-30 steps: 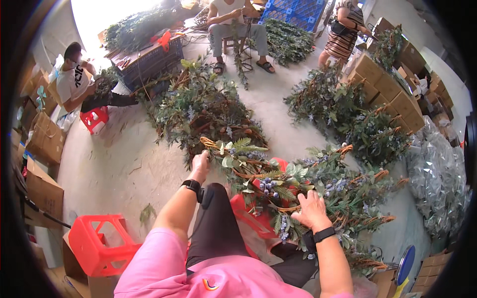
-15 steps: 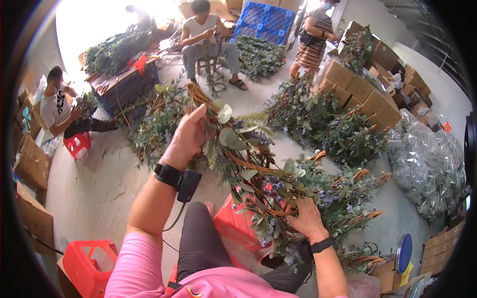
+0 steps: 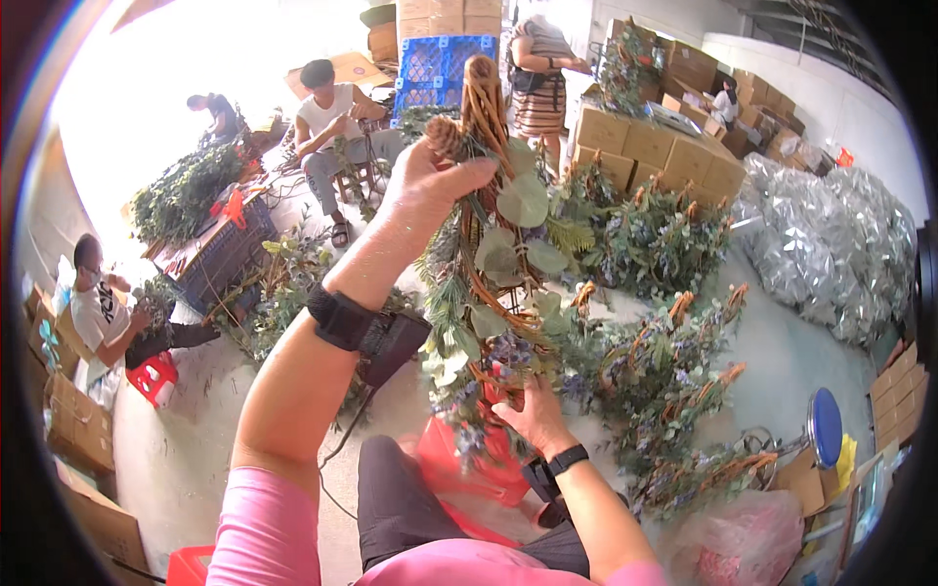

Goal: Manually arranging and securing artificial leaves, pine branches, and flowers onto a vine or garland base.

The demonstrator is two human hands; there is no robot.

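Observation:
I hold an artificial greenery swag (image 3: pixel 500 254) upright in front of me. It has a twisted brown vine stem, round eucalyptus leaves, fir sprigs and bluish berries. My left hand (image 3: pixel 430 181) is raised and closed around its upper part, below the bare vine tip. A brown pine cone (image 3: pixel 446 138) sits beside those fingers. Lower down, my right hand (image 3: pixel 537 418) pinches the swag among its leaves and berries. Leaves partly hide the fingertips there. A red plastic stool (image 3: pixel 469 459) stands behind the lower end of the swag.
More vine-stemmed swags (image 3: pixel 674 391) lie on the floor to the right. Beyond are stacked cartons (image 3: pixel 664 151) and a heap of silvery plastic bags (image 3: pixel 831 244). Greenery (image 3: pixel 293 283) lies on the left. Several people sit or stand farther off. A cable hangs from my left wrist device (image 3: pixel 366 337).
My left hand has lifted the swag's tip up and to the right, so it now hangs more upright. The right hand has moved left along with its lower part. My view has turned right.

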